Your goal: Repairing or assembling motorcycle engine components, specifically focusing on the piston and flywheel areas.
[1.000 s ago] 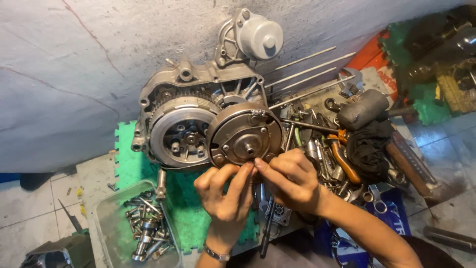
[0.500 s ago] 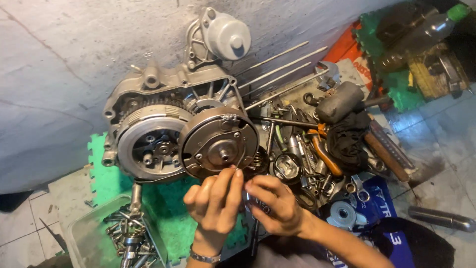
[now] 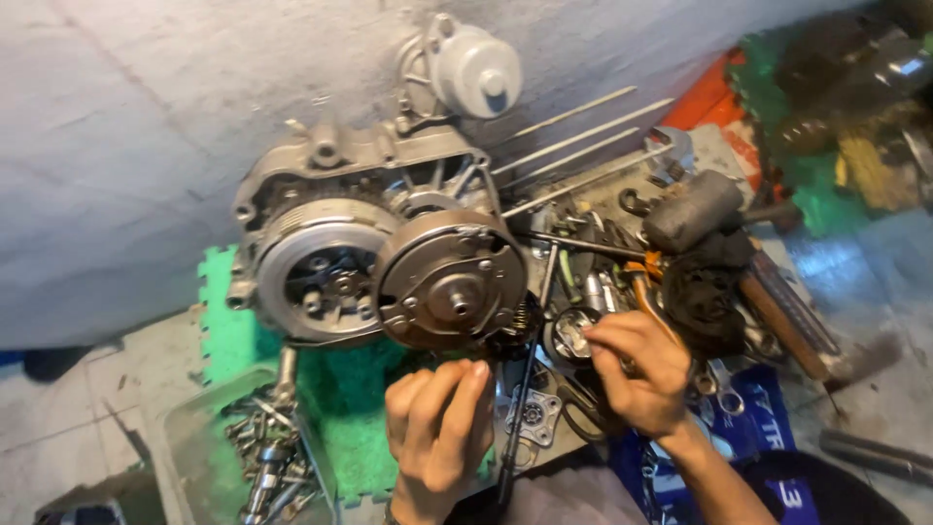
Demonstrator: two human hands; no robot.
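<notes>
Loose tools are crowding the floor right of the engine case (image 3: 340, 194): long rods (image 3: 583, 136), a hammer (image 3: 695, 209), a black rag (image 3: 702, 292). A tray of bolts (image 3: 262, 457) is sitting below the case on green matting (image 3: 228, 321). The round clutch drum (image 3: 449, 280), grey and bolt-studded, is sitting at the case's right side. The left hand (image 3: 437, 433), fingers loosely curled and empty, is hovering just beneath the drum; the right hand (image 3: 632, 369) is pinching something too small to identify among the tools.
</notes>
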